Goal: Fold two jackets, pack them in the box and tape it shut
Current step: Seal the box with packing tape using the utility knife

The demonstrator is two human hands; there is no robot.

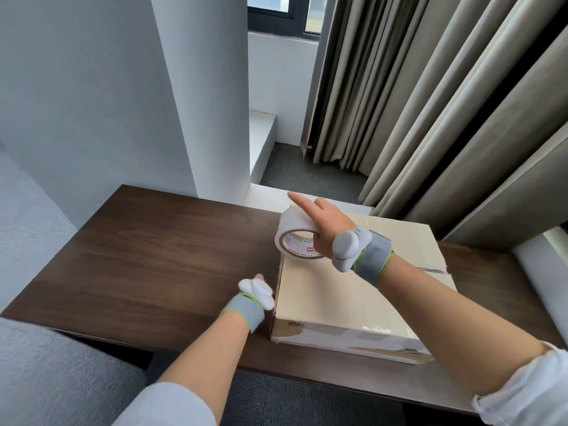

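Taping step, box already closed. Nearest the viewer, the left grip rests against the left side wall of the cardboard box, its fingers hidden behind a wrist-worn device, so whether it is curled or flat cannot be told. The box lies flaps-down on the dark bench; no jacket is visible, presumably packed inside. Beyond, the right grip is clasped around the tape roll, index finger extended, holding it at the box's far-left top corner. The next move likely calls for anchoring the tape end, then drawing the roll along the seam while the left grip steadies the box.
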